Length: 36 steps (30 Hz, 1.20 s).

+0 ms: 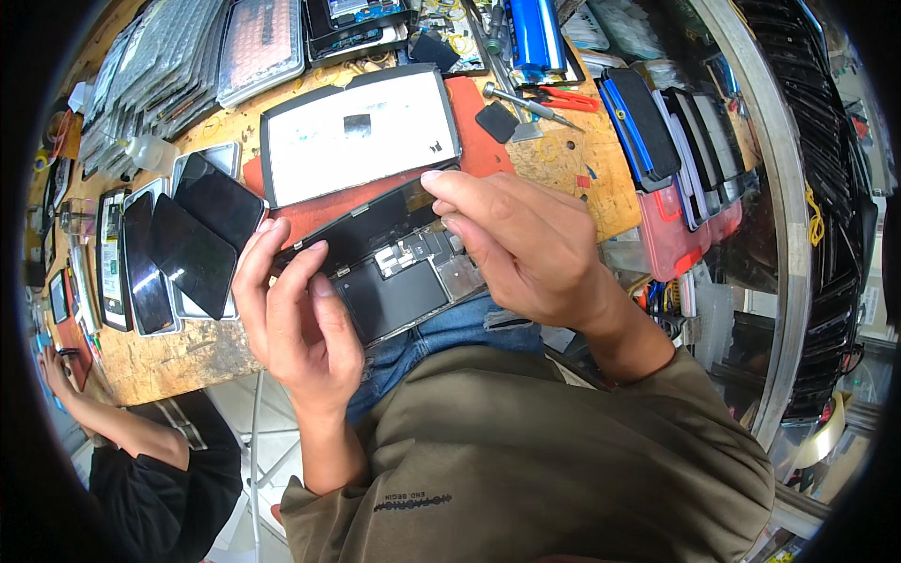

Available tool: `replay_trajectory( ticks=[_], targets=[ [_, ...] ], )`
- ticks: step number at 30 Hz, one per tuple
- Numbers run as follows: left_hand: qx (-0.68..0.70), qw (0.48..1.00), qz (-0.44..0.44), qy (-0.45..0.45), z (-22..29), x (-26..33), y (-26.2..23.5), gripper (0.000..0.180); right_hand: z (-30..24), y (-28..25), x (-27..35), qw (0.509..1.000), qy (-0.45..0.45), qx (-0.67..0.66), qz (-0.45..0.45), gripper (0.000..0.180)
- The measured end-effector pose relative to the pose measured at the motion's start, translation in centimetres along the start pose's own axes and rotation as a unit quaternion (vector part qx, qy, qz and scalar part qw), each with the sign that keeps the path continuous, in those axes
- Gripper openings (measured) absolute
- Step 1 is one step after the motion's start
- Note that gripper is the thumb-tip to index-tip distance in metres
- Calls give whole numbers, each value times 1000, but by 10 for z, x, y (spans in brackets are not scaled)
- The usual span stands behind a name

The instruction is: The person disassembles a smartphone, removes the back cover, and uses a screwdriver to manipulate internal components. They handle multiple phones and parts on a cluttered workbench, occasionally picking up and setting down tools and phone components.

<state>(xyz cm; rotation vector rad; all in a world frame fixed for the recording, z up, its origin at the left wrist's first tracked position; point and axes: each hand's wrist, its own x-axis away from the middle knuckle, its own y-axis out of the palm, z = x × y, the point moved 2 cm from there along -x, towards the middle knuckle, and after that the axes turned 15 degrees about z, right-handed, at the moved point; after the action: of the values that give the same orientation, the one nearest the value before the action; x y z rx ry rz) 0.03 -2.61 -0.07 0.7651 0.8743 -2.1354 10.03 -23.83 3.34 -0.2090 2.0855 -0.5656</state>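
Note:
I hold an opened phone [394,281] over my lap, its dark battery and metal shields facing up. Its black screen panel [375,223] is hinged up along the far edge. My left hand [296,314] grips the phone's left end, fingers curled over the edge. At the right end, my right hand [521,239] holds the body, with its fingertips on the raised screen panel.
A wooden workbench [169,352] carries a red mat [469,103], a white rectangular pad [361,131], several black phone screens [192,239] at left, screwdrivers [526,105], red cutters [568,98] and stacked screen parts [160,61]. Cases [676,141] stand at right. Another person's arm [103,413] reaches in lower left.

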Motion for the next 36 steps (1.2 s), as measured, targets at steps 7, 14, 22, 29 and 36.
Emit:
replay_trajectory(
  ticks=[7, 14, 22, 29, 36],
  targets=[
    [58, 995, 45, -61, -12, 10, 0, 28, -1, 0, 0, 1000, -5, -3, 6, 39],
    [56, 996, 42, -47, -16, 14, -2, 26, -1, 1, -2, 1000, -10, 8, -10, 40],
    [80, 994, 47, -52, -19, 17, 2, 31, -7, 0, -12, 996, -22, 72, -41, 45],
    [112, 990, 68, -59, -22, 21, 6, 37, -6, 6, -19, 997, -59, 36, -29, 45],
    [104, 991, 62, -50, -22, 21, 3, 35, -6, 7, -23, 998, -38, 24, -53, 46]
  ],
)
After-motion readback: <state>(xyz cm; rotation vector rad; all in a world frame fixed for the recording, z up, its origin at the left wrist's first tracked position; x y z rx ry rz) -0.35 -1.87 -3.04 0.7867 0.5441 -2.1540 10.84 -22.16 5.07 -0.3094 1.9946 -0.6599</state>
